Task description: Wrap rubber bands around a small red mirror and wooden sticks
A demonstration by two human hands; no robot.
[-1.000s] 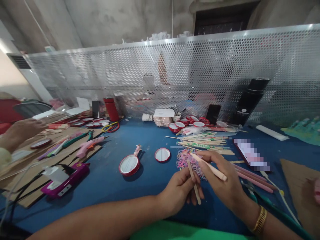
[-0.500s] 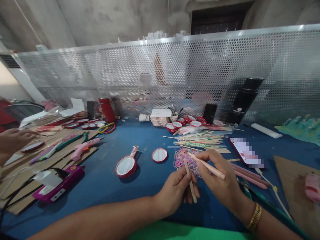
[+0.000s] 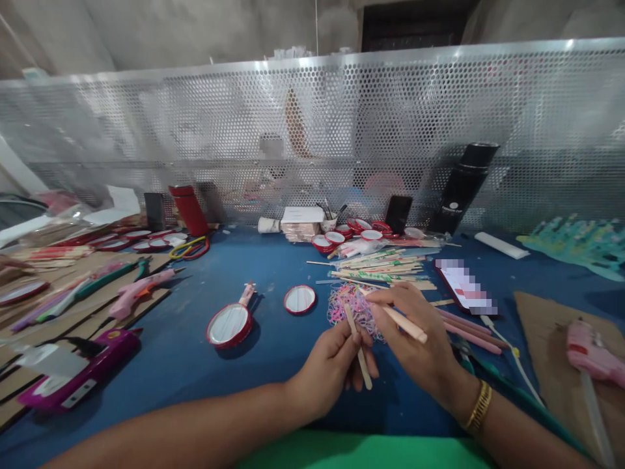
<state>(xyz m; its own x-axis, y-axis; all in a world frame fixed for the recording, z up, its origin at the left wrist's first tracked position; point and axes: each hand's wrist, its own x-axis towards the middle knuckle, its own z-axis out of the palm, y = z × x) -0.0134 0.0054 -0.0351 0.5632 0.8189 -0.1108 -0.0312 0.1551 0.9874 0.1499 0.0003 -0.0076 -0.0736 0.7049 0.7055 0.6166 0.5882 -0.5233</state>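
Note:
My left hand (image 3: 326,361) pinches a flat wooden craft stick (image 3: 364,371), which slants between thumb and fingers. In my right hand (image 3: 422,342) is a pale round stick (image 3: 404,324), held like a pencil with its narrow end close to the craft stick. A loose pile of colourful rubber bands (image 3: 336,305) lies just beyond both hands, partly hidden by them. To the left are a round red-rimmed disc (image 3: 299,299) and a similar disc with a handle (image 3: 228,327).
Bundles of thin sticks (image 3: 378,270) lie beyond the bands. A phone (image 3: 466,286) with a cable sits right, near pink sticks (image 3: 471,332) and a pink glue gun (image 3: 593,352). Left are a purple power strip (image 3: 81,374) and another glue gun (image 3: 139,293). A perforated metal screen (image 3: 205,130) stands behind.
The view has shifted slightly, so most things appear further left. Both hands keep their grips on the two sticks. The other person's hand at far left has mostly left the view.

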